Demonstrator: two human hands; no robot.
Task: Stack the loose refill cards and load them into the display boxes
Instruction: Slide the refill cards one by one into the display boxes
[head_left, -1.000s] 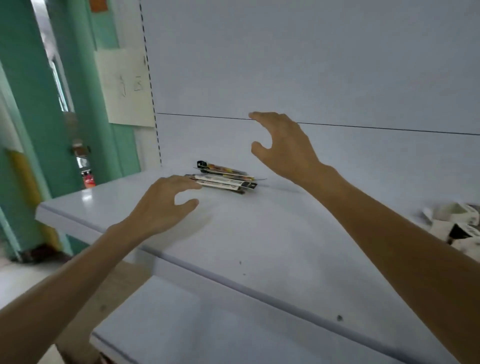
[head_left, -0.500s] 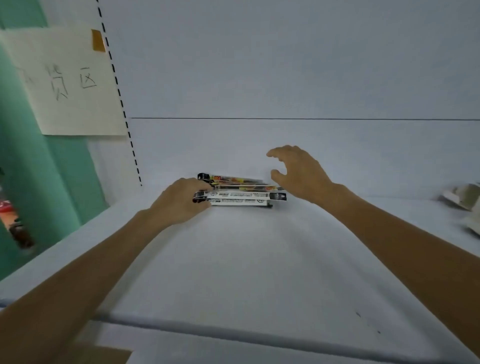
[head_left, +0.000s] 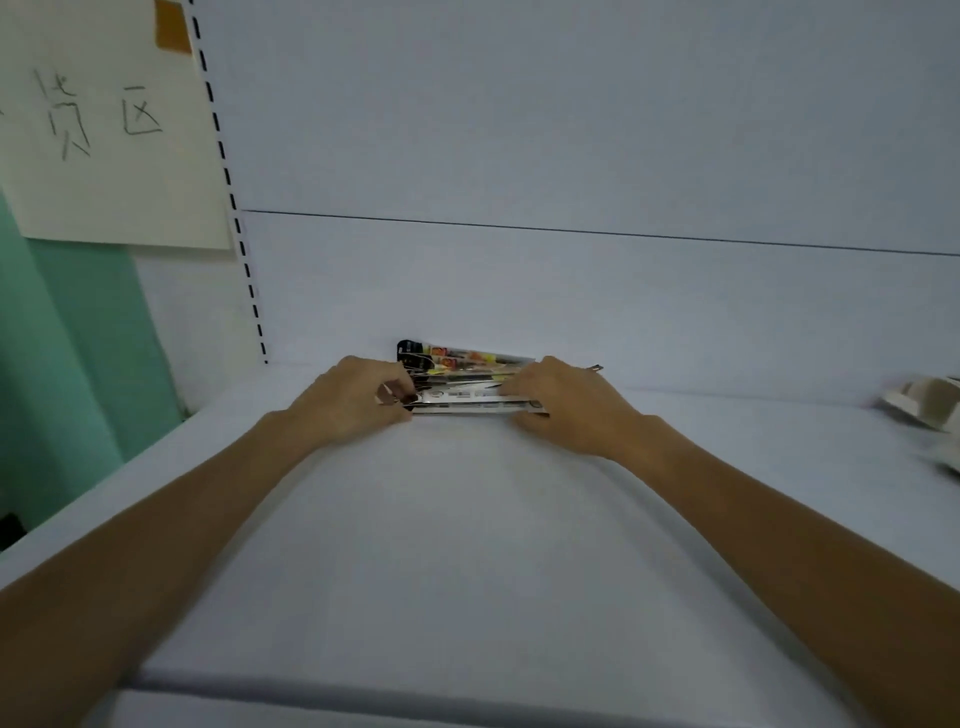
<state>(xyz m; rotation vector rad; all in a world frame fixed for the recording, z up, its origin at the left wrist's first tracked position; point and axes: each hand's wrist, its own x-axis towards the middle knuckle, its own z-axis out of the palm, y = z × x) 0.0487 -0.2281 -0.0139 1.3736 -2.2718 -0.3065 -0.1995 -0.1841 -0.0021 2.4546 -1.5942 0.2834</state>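
From the head camera we see a loose pile of cards (head_left: 462, 376) lying at the back of a white shelf (head_left: 467, 545), close to the rear wall. Our left hand (head_left: 358, 402) grips the pile's left end, fingers curled round it with the thumb underneath. Our right hand (head_left: 566, 405) holds the right end, fingers bent over the top cards. At the far right edge sits a pale cardboard box (head_left: 930, 405), blurred. A handwritten paper sign (head_left: 104, 130) hangs upper left.
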